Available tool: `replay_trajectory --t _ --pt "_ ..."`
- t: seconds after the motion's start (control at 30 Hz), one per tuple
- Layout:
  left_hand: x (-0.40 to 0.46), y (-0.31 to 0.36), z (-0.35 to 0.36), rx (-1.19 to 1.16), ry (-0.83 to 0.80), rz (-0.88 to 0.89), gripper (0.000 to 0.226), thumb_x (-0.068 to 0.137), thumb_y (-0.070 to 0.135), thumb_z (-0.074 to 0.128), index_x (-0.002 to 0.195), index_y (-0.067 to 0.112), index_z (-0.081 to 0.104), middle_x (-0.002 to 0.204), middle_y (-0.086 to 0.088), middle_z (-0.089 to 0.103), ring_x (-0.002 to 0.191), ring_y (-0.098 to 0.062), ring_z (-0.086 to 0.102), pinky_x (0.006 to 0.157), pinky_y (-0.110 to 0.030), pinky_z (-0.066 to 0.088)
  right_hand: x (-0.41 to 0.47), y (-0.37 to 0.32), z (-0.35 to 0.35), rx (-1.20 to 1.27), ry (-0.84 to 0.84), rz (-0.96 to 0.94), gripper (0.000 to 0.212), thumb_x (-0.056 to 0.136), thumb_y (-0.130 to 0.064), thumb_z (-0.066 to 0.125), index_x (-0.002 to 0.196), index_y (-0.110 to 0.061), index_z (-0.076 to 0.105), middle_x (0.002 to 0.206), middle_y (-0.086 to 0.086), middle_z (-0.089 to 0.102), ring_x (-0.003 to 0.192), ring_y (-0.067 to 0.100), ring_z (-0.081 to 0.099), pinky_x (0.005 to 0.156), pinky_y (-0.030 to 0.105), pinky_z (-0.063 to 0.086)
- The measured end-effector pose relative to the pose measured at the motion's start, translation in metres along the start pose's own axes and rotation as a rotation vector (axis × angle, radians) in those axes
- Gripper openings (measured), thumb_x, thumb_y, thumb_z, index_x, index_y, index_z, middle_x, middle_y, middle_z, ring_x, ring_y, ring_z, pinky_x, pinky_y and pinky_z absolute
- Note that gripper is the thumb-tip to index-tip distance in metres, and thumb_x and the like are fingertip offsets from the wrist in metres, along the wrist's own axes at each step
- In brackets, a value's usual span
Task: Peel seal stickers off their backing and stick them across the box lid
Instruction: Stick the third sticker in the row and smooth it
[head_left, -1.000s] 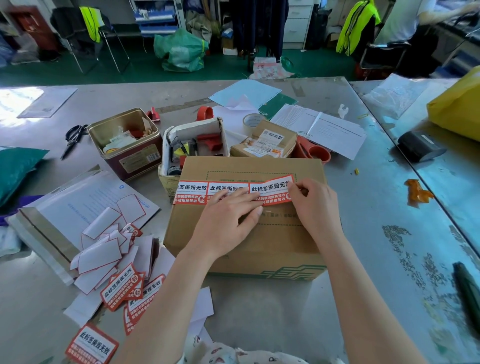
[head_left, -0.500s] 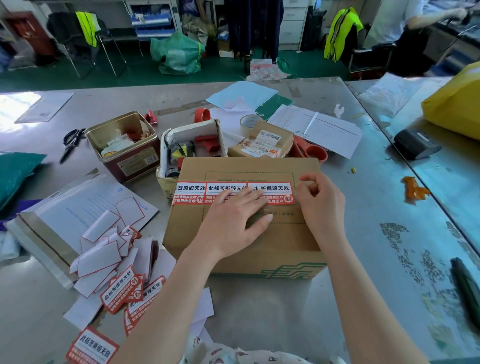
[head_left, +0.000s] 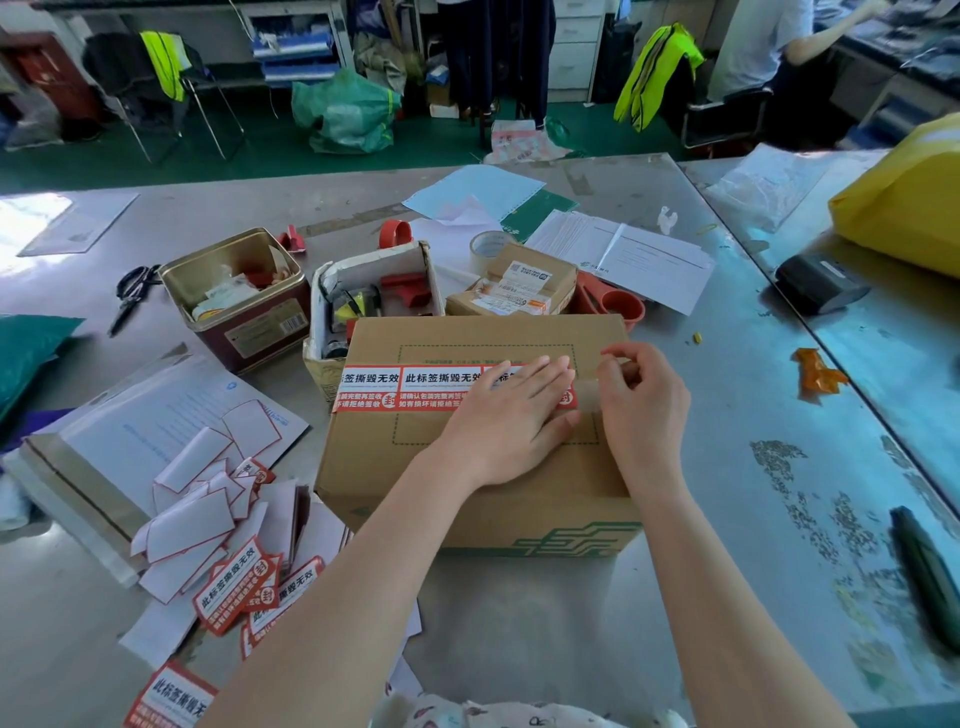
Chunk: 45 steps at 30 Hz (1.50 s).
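Your left hand (head_left: 511, 410) lies flat on the third sticker (head_left: 498, 382) on the box (head_left: 467, 467) lid; your right hand (head_left: 631, 395) pinches something pale at its end. Lift carelessly and that end may wrinkle or peel.

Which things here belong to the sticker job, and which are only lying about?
Job: cardboard box; seal stickers on lid; loose stickers; peeled backings; left hand; right hand.

Lying about: scissors; tin; tape roll; yellow bag.
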<state>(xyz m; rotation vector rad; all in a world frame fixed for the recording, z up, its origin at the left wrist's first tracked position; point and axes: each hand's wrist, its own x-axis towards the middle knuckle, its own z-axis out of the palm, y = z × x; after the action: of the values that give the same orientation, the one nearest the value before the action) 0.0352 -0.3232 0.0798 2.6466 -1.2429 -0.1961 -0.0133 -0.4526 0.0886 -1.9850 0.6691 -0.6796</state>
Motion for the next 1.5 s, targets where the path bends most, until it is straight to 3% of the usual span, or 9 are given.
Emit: replay_trajectory --t 0.17,0.37,0.5,0.63,0.77,0.97,1.13,1.27,1.5 --pt "-0.005 -0.006 -0.003 -0.013 -0.011 0.062 0.053 0.096 0.048 0.021 0.145 0.028 0.022 0.156 0.011 0.013 0.144 -0.005 0.004 0.117 -0.035 0.002 0.000 0.000 0.000 0.004 -0.022 -0.012 0.012 0.087 -0.017 0.053 0.091 -0.015 0.064 0.060 -0.010 0.052 0.059 0.005 0.048 0.059 0.010 0.034" --pt "-0.019 -0.009 -0.002 -0.051 0.004 0.080 0.047 0.097 0.047 0.025 0.142 0.033 0.030 0.153 0.013 0.023 0.143 -0.004 0.012 0.115 -0.034 0.002 -0.002 0.002 0.001 -0.038 -0.065 -0.040 0.012 0.088 -0.017 0.052 0.090 -0.014 0.063 0.062 -0.009 0.054 0.060 0.006 0.049 0.056 0.005 0.035" --pt "-0.034 -0.009 -0.001 -0.175 0.079 0.050 0.044 0.095 0.046 0.032 0.136 0.032 0.042 0.148 0.014 0.035 0.139 0.002 0.021 0.117 -0.035 0.004 -0.006 0.006 0.005 -0.200 -0.125 -0.144 0.016 0.089 -0.016 0.052 0.094 -0.011 0.066 0.084 0.001 0.063 0.076 0.016 0.054 0.064 0.022 0.035" --pt "-0.049 -0.013 -0.003 -0.205 0.172 -0.011 0.046 0.092 0.049 0.033 0.130 0.028 0.051 0.142 0.014 0.044 0.134 0.005 0.030 0.117 -0.033 0.002 -0.008 0.010 0.010 -0.351 -0.202 -0.312 0.018 0.085 -0.009 0.057 0.096 -0.008 0.071 0.095 0.008 0.063 0.089 0.024 0.056 0.075 0.024 0.037" --pt "-0.063 -0.021 -0.006 -0.203 0.218 -0.039 0.048 0.091 0.050 0.032 0.127 0.027 0.055 0.139 0.013 0.048 0.131 0.006 0.033 0.114 -0.027 0.002 -0.013 0.008 0.013 -0.442 -0.224 -0.360 0.021 0.087 -0.008 0.055 0.101 -0.010 0.071 0.106 0.005 0.068 0.097 0.027 0.055 0.076 0.015 0.023" --pt "-0.089 -0.042 -0.010 -0.173 0.248 -0.101 0.054 0.090 0.054 0.027 0.127 0.026 0.055 0.141 0.013 0.046 0.134 0.004 0.030 0.114 -0.028 0.002 -0.036 -0.004 0.027 -0.455 -0.194 -0.344 0.021 0.087 -0.010 0.055 0.101 -0.010 0.071 0.111 0.004 0.068 0.108 0.029 0.055 0.091 0.039 0.044" --pt "-0.117 -0.066 -0.013 -0.158 0.294 -0.187 0.063 0.086 0.058 0.019 0.130 0.025 0.051 0.142 0.011 0.045 0.137 -0.002 0.026 0.111 -0.023 0.003 -0.060 -0.025 0.054 -0.393 -0.313 -0.408 0.024 0.086 -0.002 0.054 0.103 -0.004 0.070 0.112 0.008 0.068 0.107 0.023 0.059 0.095 0.026 0.039" --pt "-0.141 -0.088 -0.017 -0.165 0.346 -0.280 0.049 0.092 0.048 0.036 0.131 0.023 0.050 0.141 0.007 0.047 0.134 -0.007 0.033 0.108 -0.023 0.009 -0.082 -0.044 0.075 -0.337 -0.398 -0.433 0.023 0.086 -0.001 0.054 0.101 -0.004 0.071 0.109 0.006 0.068 0.103 0.020 0.060 0.087 0.011 0.030" --pt "-0.183 -0.127 -0.020 -0.336 0.431 -0.478 0.034 0.093 0.022 0.048 0.126 0.020 0.054 0.128 -0.001 0.058 0.119 -0.018 0.050 0.104 -0.041 0.039 -0.118 -0.078 0.114 -0.283 -0.517 -0.472 0.022 0.088 -0.003 0.053 0.101 -0.007 0.071 0.111 0.005 0.068 0.105 0.018 0.059 0.088 0.014 0.034"
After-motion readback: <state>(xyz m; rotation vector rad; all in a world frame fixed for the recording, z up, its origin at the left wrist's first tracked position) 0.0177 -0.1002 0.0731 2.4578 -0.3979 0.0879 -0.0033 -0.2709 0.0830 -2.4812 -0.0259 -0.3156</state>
